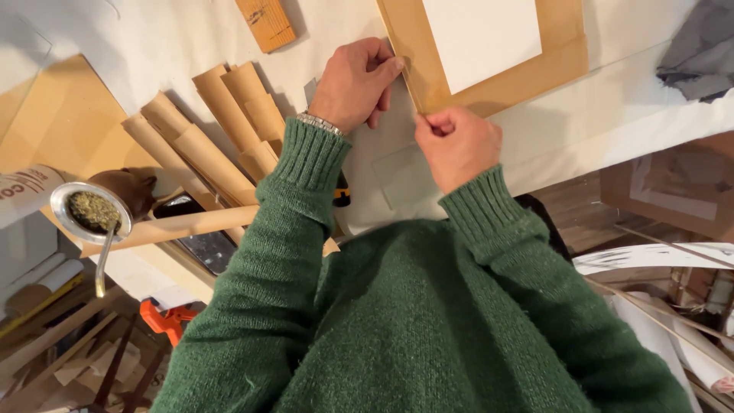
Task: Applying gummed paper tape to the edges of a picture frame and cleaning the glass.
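Brown frame: flat cardboard-coloured border around a white panel, lying on the white-covered table straight ahead of the person; its near-left edge runs between the two hands.
Left arm: green knitted sleeve reaching forward and up from the body, a metal wristwatch at the cuff.
Left hand: back of the hand up, fingers curled, fingertips pressed onto the frame's left edge near its corner; pressing down rather than closed around anything.
Right arm: sleeve bent in from the right, cuff just below the frame's edge.
Right hand: curled into a loose fist, thumb and forefinger pinched together at the frame's lower-left edge; it seems to nip a thin strip or the edge itself, but which one cannot be told.
Hands: close together, not touching.
Left of the hands: several brown paper rolls lying side by side on the table.
Far left: metal cup of green herb with a metal straw.
Top: small wooden block.
Top right: grey cloth.
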